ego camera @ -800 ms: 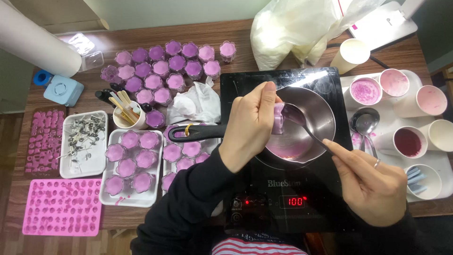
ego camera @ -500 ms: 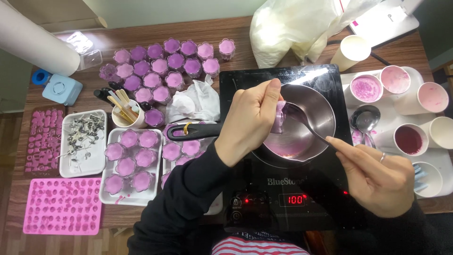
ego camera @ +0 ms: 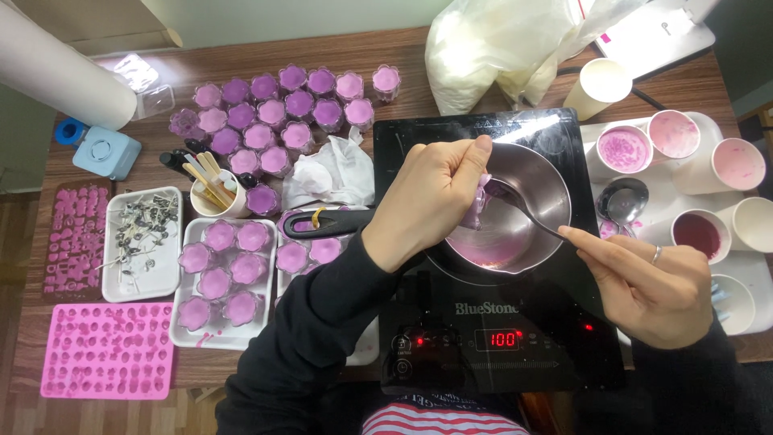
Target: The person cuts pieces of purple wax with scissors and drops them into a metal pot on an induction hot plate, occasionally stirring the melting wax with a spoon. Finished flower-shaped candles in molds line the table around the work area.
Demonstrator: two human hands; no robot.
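Purple wax lies melted in the pan (ego camera: 515,213) on the black cooktop (ego camera: 499,322). My left hand (ego camera: 427,201) has its fingers clamped on a small purple cup (ego camera: 481,203), tilted over the pan's near-left edge; my right hand (ego camera: 652,278) has its fingers closed on a spoon (ego camera: 523,205) reaching into the pan. Left of the pan, many cups (ego camera: 282,105) on the tabletop (ego camera: 403,52) and in the white tray (ego camera: 211,338) already look filled, so I judge most pouring done.
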